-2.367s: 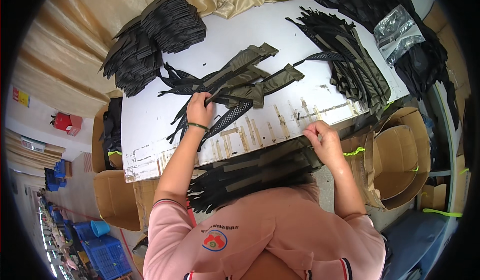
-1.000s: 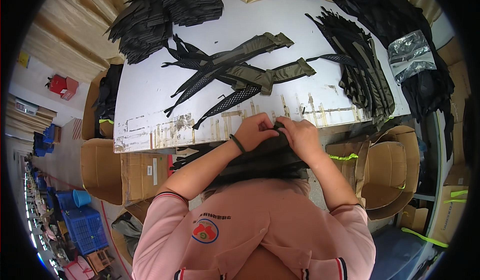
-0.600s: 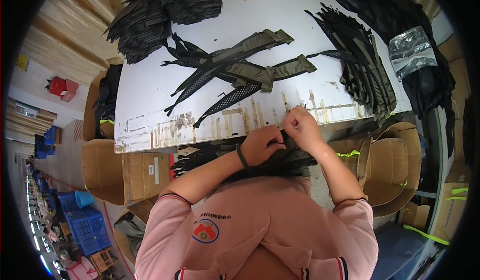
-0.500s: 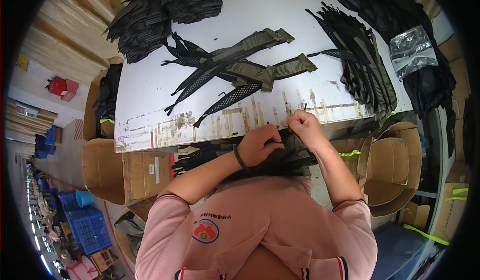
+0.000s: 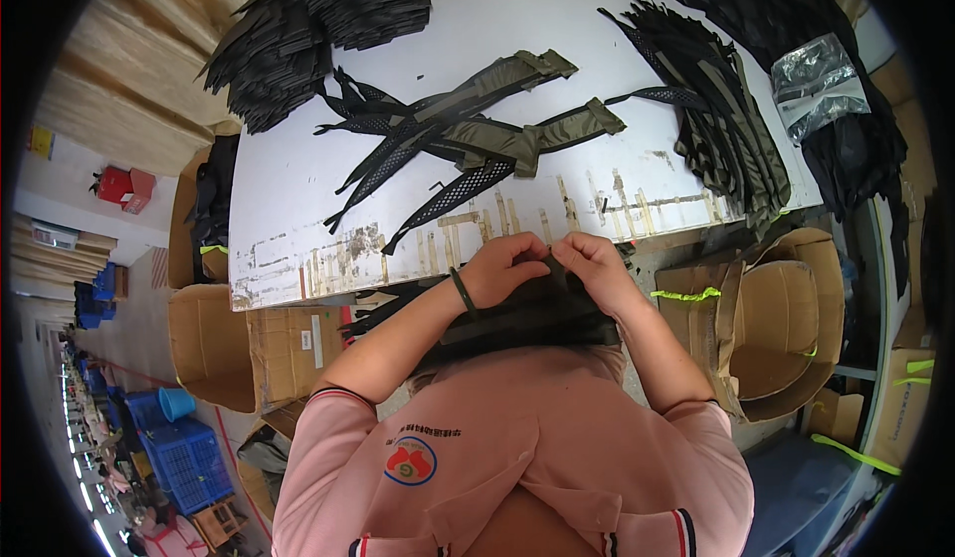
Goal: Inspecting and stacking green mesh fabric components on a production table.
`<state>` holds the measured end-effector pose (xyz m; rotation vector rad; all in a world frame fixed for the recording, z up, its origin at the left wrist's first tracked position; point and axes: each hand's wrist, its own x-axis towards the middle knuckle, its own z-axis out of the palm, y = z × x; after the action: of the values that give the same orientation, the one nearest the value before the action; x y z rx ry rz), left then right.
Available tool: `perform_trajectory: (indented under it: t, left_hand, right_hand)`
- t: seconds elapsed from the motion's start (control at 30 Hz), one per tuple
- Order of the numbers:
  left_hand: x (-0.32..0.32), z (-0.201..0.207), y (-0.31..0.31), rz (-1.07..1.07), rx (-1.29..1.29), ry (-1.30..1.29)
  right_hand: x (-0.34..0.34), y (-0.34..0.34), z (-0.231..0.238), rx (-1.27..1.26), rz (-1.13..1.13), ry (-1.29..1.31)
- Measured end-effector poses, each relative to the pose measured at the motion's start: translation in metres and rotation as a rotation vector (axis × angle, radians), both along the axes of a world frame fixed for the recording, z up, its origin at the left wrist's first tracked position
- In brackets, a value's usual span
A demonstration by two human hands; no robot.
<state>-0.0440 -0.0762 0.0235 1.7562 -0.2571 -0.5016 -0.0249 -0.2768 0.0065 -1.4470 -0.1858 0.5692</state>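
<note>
Just off the table's near edge, my left hand [image 5: 505,269] and my right hand [image 5: 594,267] meet with fingertips pinched together. Between them they hold the upper edge of a dark fabric piece [image 5: 527,316], which hangs down over my lap; its exact shape is partly hidden by my hands and arms. Beyond my hands, several black mesh and olive fabric strips [image 5: 492,142] lie crossed on the white table [image 5: 328,199]. A small dark scrap [image 5: 604,205] rests on the tabletop, just past my right hand.
Stacked black fabric pieces [image 5: 363,5] stand at the far left, and a bundle of mesh-and-olive strips [image 5: 731,109] lies at right. A clear plastic bag [image 5: 818,85] sits on black fabric at the right edge. Open cardboard boxes [image 5: 209,348] [image 5: 786,328] flank me.
My right hand has come down and left to meet my left hand, which turned its fingers toward it. The dark sliver that stuck out by the right hand now lies apart on the table.
</note>
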Motion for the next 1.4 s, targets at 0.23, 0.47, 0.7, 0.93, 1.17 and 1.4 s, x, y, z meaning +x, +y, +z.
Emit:
perform_trajectory:
  t: [0.23,0.47,0.7,0.93,1.17,1.4]
  left_hand:
    - [0.000,0.003,0.006,0.112,-0.067,-0.151]
    - [0.004,0.005,0.011,0.121,-0.064,-0.250]
    - [-0.002,0.011,0.004,0.105,-0.224,-0.022]
    - [0.000,0.016,0.003,0.181,-0.121,0.308]
    - [-0.001,0.012,-0.003,0.217,-0.173,0.373]
    - [-0.003,0.010,-0.011,0.265,-0.260,0.412]
  right_hand:
    - [0.005,-0.006,0.007,0.179,0.018,0.065]
    - [-0.010,-0.003,0.003,0.523,0.199,0.429]
    - [-0.014,0.001,-0.011,-0.040,-0.040,-0.099]
    - [-0.005,-0.005,0.015,0.081,-0.152,-0.167]
    - [-0.010,0.006,0.001,-0.001,-0.108,-0.242]
    - [0.010,-0.005,0.002,0.072,-0.263,-0.209]
